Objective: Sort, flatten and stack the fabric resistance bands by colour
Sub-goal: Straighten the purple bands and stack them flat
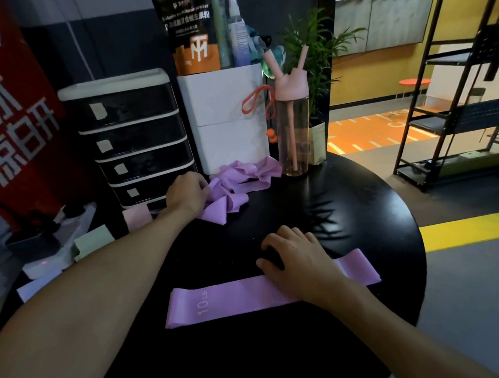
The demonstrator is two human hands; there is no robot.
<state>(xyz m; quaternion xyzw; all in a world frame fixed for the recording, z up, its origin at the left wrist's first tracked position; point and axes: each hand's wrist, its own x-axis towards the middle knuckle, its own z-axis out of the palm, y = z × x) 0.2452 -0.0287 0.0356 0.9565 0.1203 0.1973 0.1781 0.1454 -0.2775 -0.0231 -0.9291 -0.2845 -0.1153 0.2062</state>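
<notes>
Nearest the camera, a flat lilac band (232, 301) marked 10 LB lies across the front of the black table (356, 199). The right hand (299, 263) rests on its right half, fingers (289, 235) relaxed and slightly apart, gripping nothing. Farther back, the left hand (186, 195) curls its fingers into crumpled lilac bands (242, 177) heaped before a white box (225, 110). The bands look light, soft and limp, likely to twist; pinching a loop's end fold and pulling it taut should flatten one.
</notes>
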